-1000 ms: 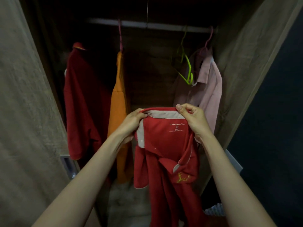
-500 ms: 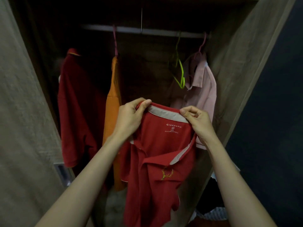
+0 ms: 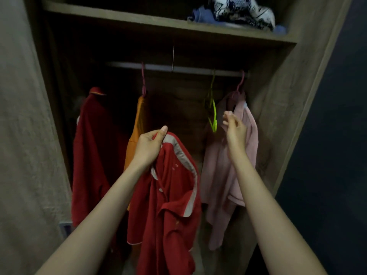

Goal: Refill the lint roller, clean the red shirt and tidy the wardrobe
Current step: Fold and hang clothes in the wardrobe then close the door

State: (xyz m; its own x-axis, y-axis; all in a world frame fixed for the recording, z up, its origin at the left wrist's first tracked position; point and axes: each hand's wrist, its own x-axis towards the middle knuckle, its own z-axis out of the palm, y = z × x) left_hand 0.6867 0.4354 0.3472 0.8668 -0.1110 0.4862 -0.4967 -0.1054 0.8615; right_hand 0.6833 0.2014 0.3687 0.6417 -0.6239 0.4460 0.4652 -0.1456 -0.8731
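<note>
So the person's parked in front of the open wardrobe with the red shirt dangling from the left hand. Fingers and thumb are bunched tight round the grey-trimmed collar. The shirt hangs in the opening, below the rail, roughly between the orange top and the pink shirt.

The right hand is up and empty, fingers loosely curled round nothing. It's just beside the green hanger, which hangs bare on the rail next to the pink shirt. As far as I can tell it isn't touching the hanger.

My guess is the step is grabbing that hanger so the red shirt can go on it. If it were me, I'd lift the hook straight up off the rail instead of yanking it sideways. The pink shirt's hook sits close by and could come along for the ride. I'd also loosen that scrunched grip and hold the collar open, so a hanger arm can slide in without a fight.

Pose-wise, both forearms are stretched forward and up. The left is lower with the wrist bent over the collar. The right reaches higher, and the palm looks turned inward towards the hanger.
</note>
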